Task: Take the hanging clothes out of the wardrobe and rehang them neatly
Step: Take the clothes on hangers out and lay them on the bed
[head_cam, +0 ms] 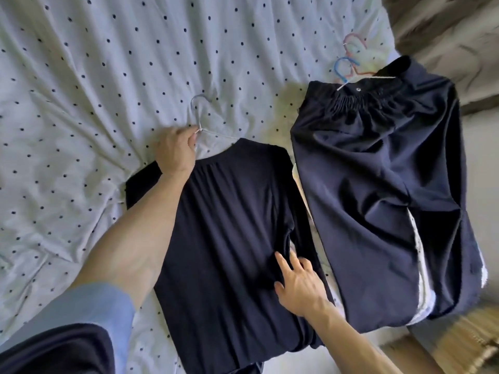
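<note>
We look down on a dark navy long-sleeved soft top lying flat on a bed with a white dark-dotted sheet, its neckline on a thin white wire hanger. Our left hand pinches the hanger just below its hook. Our right hand rests flat on the top's lower half, fingers straight. The fabric looks light, limp and likely to slip, so we judge the stiff hanger neck the surest hold. A second dark navy garment with a gathered waistband lies just beside it.

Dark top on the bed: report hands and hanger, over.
Left hand grips the hanger at its neck. Right hand flat on the dark top, on the dotted sheet. Second dark garment alongside, nothing blocking.
</note>
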The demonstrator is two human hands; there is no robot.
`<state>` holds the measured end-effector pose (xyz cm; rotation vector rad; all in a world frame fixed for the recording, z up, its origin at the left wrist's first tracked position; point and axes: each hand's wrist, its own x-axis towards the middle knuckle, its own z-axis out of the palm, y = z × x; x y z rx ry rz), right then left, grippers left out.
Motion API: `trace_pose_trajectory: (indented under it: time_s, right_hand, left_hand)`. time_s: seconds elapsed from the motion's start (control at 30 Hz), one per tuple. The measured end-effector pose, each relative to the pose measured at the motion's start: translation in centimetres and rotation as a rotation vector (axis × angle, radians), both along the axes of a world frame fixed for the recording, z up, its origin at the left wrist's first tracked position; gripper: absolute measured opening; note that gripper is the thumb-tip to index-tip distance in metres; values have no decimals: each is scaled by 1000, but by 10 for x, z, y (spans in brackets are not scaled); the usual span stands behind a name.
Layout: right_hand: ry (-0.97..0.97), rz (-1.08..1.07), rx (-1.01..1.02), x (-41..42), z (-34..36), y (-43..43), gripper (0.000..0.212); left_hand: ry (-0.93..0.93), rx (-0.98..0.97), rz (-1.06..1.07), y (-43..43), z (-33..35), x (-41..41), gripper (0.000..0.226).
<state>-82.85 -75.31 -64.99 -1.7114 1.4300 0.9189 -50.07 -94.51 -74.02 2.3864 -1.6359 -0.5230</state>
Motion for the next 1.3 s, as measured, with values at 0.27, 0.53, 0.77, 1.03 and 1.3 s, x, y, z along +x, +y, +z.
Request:
trace_pose_trajectory:
  time_s: [0.27,0.53,0.77,1.03,1.3]
  right_hand:
    - [-47,-88,45,-6,21,-11,64]
    - [-128,-259,-4,-28,83,5,52]
    - [-186,-303,-182,-77,166,59,44]
    - [-359,-397,-452,-157,224,185,44]
    - [-323,-804,-736,-234,266,328,44]
  left_hand:
    - [125,226,-80,21,31,5,51]
    - [16,616,-192,163,109,-64,62]
    - [89,843,-323,278,182,-142,59]
    - [51,653,-494,319,257,-218,57]
    - [-143,454,-970,352,328,-349,58]
